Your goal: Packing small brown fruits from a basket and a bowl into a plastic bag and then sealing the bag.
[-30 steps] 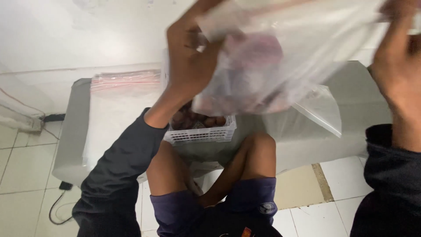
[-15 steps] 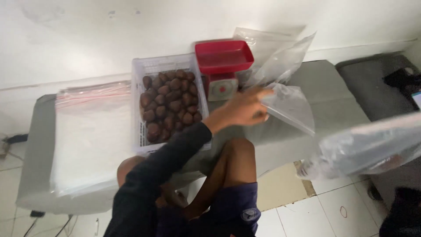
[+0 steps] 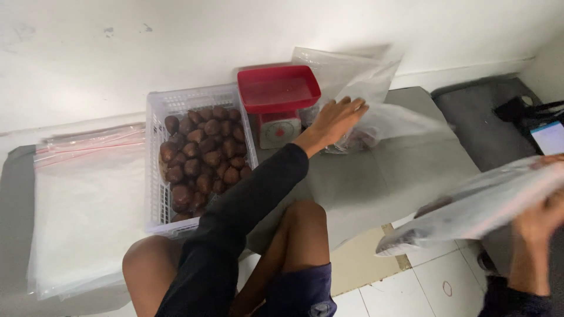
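Here, line by line:

Left hand [image 3: 336, 119]: stretched far across the tabletop [image 3: 399, 176], fingers [image 3: 352, 108] spread apart and laid flat on a clear plastic bag [image 3: 376, 120] by the far wall; it presses the bag and grips nothing.

Clear plastic bag: lies just right of the kitchen scale [image 3: 278, 104]; a dark clump shows through it under the hand, too blurred to make out.

Right hand [image 3: 537, 220]: at the near right edge, partly cut off; fingers curled onto a second, filled bag [image 3: 470, 205] — how firmly they close is lost in motion blur.

Filled bag: held off the tabletop, out over the tiled floor [image 3: 411, 282], tilted down to the left; contents only a dark smear.

Kitchen scale: red tray on top, dial face toward the camera, touching the basket's right side.

White basket [image 3: 154, 176]: slotted plastic, full of brown scaly fruit [image 3: 202, 152]; its near end is hidden behind the dark sleeve [image 3: 235, 235].

Flat bag stack [image 3: 88, 205]: clear sheets at left, red-striped seals at the far edge — the count cannot be told.
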